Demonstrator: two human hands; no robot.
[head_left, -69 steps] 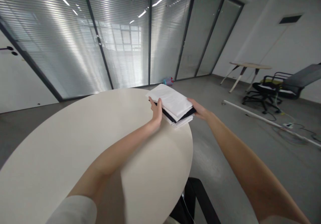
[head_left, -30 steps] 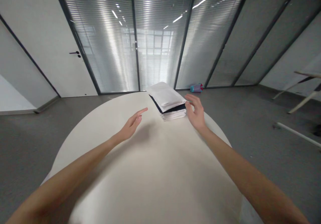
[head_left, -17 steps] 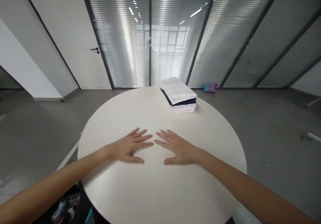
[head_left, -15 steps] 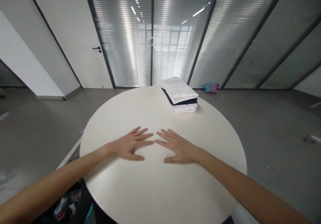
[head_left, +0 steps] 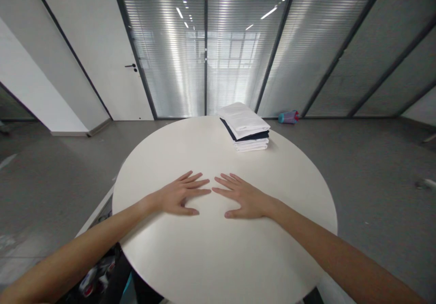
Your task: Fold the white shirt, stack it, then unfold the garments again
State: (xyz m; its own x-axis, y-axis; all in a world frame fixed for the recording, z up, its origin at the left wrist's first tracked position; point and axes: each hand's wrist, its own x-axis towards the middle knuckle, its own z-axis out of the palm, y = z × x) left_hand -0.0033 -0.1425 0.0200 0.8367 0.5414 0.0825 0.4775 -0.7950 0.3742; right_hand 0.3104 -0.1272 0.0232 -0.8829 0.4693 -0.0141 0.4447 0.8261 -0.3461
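My left hand [head_left: 180,195] lies palm down on the round white table [head_left: 218,258], its fingers spread and holding nothing. Facing it, my right hand [head_left: 243,197] rests flat in the same way, fingers apart, with only a narrow gap between the two sets of fingertips. Beyond my right hand, toward the table's far edge, sits a stack of folded cloth [head_left: 243,120]. White pieces make up its top and bottom, and a dark navy layer shows between them.
A blue and pink bundle [head_left: 288,117] lies on the grey floor by the glass partition [head_left: 231,77]. A white door [head_left: 102,54] with a black handle stands at the left. Dark items, partly hidden, are below the table's left edge.
The view has shifted slightly, so the table sits a little further right in it. Both hands stay flat on the table, and the cloth stack has not moved on it.
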